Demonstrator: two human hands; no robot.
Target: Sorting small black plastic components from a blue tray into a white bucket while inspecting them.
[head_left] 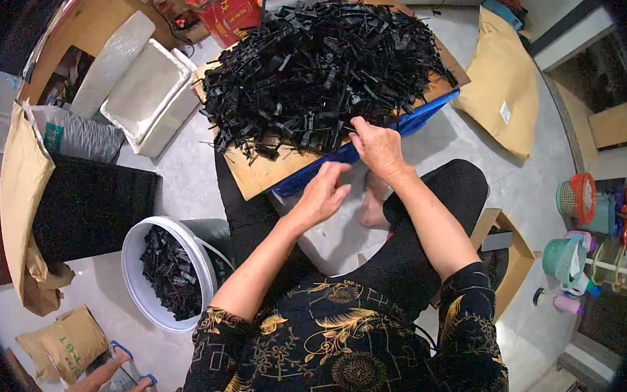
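A large heap of small black plastic parts (316, 71) covers a wooden board (252, 175) in front of my knees. My right hand (380, 148) is at the heap's near edge, its fingers curled and pressed together; what is between them is too small to make out. Closer to my body, my left hand (319, 195) hovers just off the board's near edge, thumb and fingers apart, with nothing visible in it. Blue sheeting (307, 177) hangs below the board's edge. To my left, a white bucket (133, 244) holds more black parts (170, 273).
White foam boxes (145, 94) and a black box (99, 201) stand at left; a red box (225, 8) is behind the heap. Large brown paper sacks (499, 85) lie on both sides. An open carton (518, 264) is by my right leg. Another person's limbs (104, 375) show at lower left.
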